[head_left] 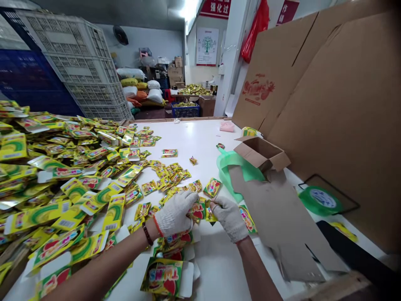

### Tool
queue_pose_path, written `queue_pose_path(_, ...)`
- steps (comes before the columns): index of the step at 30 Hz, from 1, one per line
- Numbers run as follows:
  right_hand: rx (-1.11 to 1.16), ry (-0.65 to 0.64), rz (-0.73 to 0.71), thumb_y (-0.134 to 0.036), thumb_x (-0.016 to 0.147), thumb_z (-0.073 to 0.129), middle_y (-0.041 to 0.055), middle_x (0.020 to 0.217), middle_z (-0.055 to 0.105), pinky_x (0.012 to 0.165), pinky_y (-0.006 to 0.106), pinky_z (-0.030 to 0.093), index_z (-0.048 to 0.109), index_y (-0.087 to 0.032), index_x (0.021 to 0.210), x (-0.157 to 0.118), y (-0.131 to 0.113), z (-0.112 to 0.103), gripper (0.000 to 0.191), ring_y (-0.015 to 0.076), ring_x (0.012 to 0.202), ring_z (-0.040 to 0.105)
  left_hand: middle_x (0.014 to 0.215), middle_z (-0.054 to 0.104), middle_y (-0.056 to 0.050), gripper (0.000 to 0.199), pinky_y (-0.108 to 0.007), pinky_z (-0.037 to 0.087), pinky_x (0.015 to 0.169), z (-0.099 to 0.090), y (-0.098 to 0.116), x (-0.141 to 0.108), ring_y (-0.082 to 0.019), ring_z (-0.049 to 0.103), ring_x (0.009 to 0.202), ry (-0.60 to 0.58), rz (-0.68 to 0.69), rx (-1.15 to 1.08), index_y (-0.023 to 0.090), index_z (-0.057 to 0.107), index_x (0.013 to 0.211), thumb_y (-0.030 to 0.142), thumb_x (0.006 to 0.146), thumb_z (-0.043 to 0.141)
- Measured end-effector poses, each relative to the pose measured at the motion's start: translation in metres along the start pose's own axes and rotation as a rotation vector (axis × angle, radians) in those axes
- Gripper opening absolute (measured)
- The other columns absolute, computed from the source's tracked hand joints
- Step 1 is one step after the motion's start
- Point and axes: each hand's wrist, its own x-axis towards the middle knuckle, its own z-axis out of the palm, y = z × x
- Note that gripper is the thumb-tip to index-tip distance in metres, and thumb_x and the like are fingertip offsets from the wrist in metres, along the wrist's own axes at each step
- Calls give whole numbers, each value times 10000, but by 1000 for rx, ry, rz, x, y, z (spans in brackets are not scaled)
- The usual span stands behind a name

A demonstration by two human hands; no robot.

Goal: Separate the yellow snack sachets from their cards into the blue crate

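Observation:
My left hand, in a white knit glove, is closed around a small green and yellow printed box above the white table. My right hand, gloved too, pinches a small yellow sachet at the right end of that box. Part of the sachet is hidden behind the fingers. Loose sachets lie just beyond my left hand. One larger packet sits beyond the gap between both hands. Below my left wrist, a row of printed boxes with white end flaps lies near the front edge.
A big heap of flattened-looking yellow boxes covers the left side. To the right are a green plastic bag, an opened small carton, a cardboard sheet and a tape roll. A tall carton walls the right side.

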Motion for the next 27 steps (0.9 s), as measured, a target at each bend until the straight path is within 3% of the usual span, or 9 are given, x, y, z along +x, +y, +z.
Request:
queue_pose_path(4, -16, -40, -45, -227, 723, 540, 62, 811, 672, 750, 302, 475, 688, -176, 759, -5, -16, -3, 160, 191, 794, 602, 1087, 519, -90, 503, -374, 431, 845, 1, 5, -16, -251, 494, 988, 8, 18, -25, 187, 440, 1065, 130, 572, 523)
queue_pose_path(8, 103, -166, 21, -253, 736, 528, 66, 905, 669, 627, 258, 501, 611, -150, 1031, -17, -19, -10, 324, 168, 751, 613, 1125, 504, -88, 537, -371, 423, 869, 1, 5, -30, -245, 480, 1016, 21, 11, -57, 192, 427, 1098, 115, 573, 506)
queue_pose_path(10, 177, -231, 71, -239, 710, 542, 48, 854, 667, 574, 244, 495, 593, -145, 1037, -24, -17, -10, 344, 163, 704, 608, 1112, 507, -82, 537, -369, 426, 855, -1, 5, -35, -243, 481, 1002, 12, 21, -50, 195, 439, 1076, 98, 551, 498)
queue_pose_path(16, 71, 27, 70, -225, 720, 547, 35, 812, 673, 690, 295, 482, 658, -180, 852, -39, -24, 5, 178, 189, 752, 596, 1074, 526, -88, 446, -391, 429, 861, 2, 13, -41, -251, 485, 978, 91, -14, -57, 192, 456, 1010, 128, 573, 516)
queue_pose_path(20, 19, 0, 1, -236, 728, 548, 28, 780, 672, 708, 295, 477, 681, -207, 778, -44, -37, 6, 146, 190, 747, 595, 1080, 529, -80, 484, -407, 422, 891, 7, 14, -47, -249, 482, 998, 113, -29, -55, 203, 453, 1032, 107, 560, 499)
queue_pose_path(23, -84, 79, -94, -240, 707, 572, 43, 783, 648, 709, 288, 460, 674, -201, 705, -46, -41, 3, 109, 189, 755, 578, 1167, 502, -96, 566, -416, 410, 912, 9, 14, -51, -266, 454, 1071, 133, -42, 13, 195, 442, 1111, 92, 556, 483)
queue_pose_path(25, -58, 94, -61, -265, 706, 578, 36, 709, 629, 640, 274, 453, 661, -189, 668, -47, -42, 2, 118, 171, 675, 560, 1177, 500, -104, 567, -423, 408, 909, 8, 13, -54, -277, 450, 1079, 144, -57, 63, 190, 446, 1131, 99, 573, 484)
queue_pose_path(27, 72, -5, 64, -303, 713, 572, 9, 596, 598, 519, 244, 425, 652, -173, 657, -46, -40, 2, 162, 136, 540, 518, 1169, 505, -110, 561, -423, 406, 907, 6, 12, -56, -279, 455, 1068, 146, -52, 98, 181, 450, 1139, 103, 584, 484)
